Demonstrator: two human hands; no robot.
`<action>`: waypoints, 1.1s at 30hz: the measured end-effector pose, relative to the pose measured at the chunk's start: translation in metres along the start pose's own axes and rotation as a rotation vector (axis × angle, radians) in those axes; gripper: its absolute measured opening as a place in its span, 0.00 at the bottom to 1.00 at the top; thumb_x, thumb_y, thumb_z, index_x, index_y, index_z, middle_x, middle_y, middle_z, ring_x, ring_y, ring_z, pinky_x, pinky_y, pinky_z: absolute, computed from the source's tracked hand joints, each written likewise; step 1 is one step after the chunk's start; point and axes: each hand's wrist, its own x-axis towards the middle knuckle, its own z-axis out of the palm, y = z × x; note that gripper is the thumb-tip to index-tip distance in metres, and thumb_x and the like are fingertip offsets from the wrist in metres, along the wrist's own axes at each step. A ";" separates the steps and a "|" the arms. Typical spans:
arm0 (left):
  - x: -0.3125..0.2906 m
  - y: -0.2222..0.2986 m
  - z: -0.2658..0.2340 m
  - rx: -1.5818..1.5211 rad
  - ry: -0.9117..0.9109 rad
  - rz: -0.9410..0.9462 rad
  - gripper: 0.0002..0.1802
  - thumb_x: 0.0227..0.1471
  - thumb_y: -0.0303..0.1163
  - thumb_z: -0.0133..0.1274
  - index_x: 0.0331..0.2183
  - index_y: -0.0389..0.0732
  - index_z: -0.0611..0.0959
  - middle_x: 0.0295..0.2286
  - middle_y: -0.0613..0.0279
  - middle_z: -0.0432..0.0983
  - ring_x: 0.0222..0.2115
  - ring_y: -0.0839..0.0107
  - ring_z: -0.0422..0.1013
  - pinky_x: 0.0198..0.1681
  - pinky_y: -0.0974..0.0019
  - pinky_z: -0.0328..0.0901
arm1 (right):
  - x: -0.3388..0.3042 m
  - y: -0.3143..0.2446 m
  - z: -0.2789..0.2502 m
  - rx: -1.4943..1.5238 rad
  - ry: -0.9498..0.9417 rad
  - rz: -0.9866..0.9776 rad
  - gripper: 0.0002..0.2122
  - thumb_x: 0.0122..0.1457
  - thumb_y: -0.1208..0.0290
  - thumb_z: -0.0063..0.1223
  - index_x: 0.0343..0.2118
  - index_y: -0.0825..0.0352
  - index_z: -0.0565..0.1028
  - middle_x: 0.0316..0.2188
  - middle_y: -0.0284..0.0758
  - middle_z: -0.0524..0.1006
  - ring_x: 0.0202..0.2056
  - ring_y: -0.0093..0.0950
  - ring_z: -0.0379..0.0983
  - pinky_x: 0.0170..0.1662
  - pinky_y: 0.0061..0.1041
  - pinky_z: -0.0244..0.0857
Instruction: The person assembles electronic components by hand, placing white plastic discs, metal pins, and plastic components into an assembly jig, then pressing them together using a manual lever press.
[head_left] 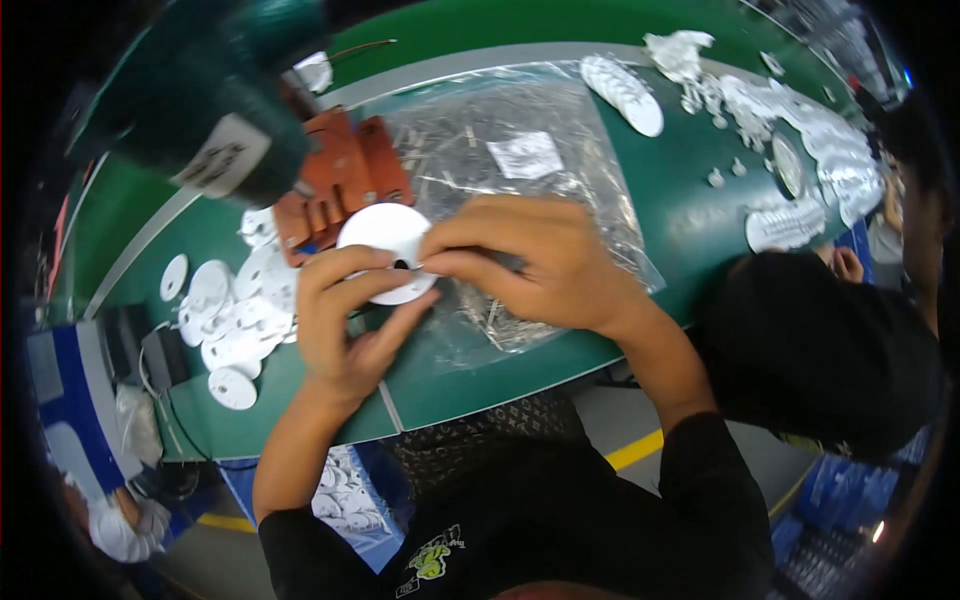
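White disc [383, 228], partly covered, is clamped by left fingers [343, 263]; pinched right fingers [468, 232] hide anything between them.

The left hand [335, 325] covers part of the white disc [385, 226]; anything between the right fingers [462, 233] is hidden.

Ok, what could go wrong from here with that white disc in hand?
The left hand grips the white disc by its edge area, so it might slip while the right hand's fingertips work near its centre hole.
Anything dropped could land among the metal pieces in the clear plastic bag.
The disc looks close to the orange fixture and might bump it.
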 end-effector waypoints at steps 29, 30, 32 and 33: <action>-0.038 -0.023 -0.005 -0.170 0.075 -0.096 0.31 0.44 0.25 0.63 0.50 0.28 0.70 0.42 0.50 0.70 0.42 0.57 0.68 0.49 0.56 0.63 | -0.022 0.011 0.016 -0.108 -0.057 -0.253 0.15 0.50 0.59 0.57 0.38 0.62 0.75 0.24 0.31 0.67 0.24 0.30 0.70 0.26 0.29 0.66; -0.038 -0.024 -0.011 -0.116 0.037 -0.065 0.26 0.50 0.23 0.57 0.51 0.30 0.70 0.45 0.51 0.69 0.46 0.59 0.67 0.53 0.59 0.61 | -0.023 0.008 0.019 -0.112 -0.036 -0.266 0.18 0.49 0.55 0.58 0.40 0.61 0.75 0.23 0.31 0.66 0.22 0.29 0.70 0.24 0.29 0.64; -0.034 -0.029 -0.032 0.062 0.065 0.050 0.21 0.54 0.27 0.55 0.49 0.28 0.74 0.44 0.49 0.69 0.45 0.58 0.67 0.50 0.58 0.63 | -0.021 0.004 0.030 -0.169 -0.001 -0.323 0.20 0.49 0.54 0.59 0.42 0.61 0.74 0.23 0.30 0.65 0.21 0.28 0.69 0.23 0.28 0.62; -0.038 -0.035 -0.033 0.116 0.054 0.067 0.20 0.55 0.28 0.54 0.47 0.28 0.75 0.44 0.49 0.70 0.44 0.57 0.68 0.49 0.58 0.63 | -0.023 0.005 0.030 -0.238 0.030 -0.364 0.22 0.48 0.53 0.59 0.43 0.61 0.73 0.23 0.29 0.65 0.19 0.28 0.68 0.22 0.27 0.60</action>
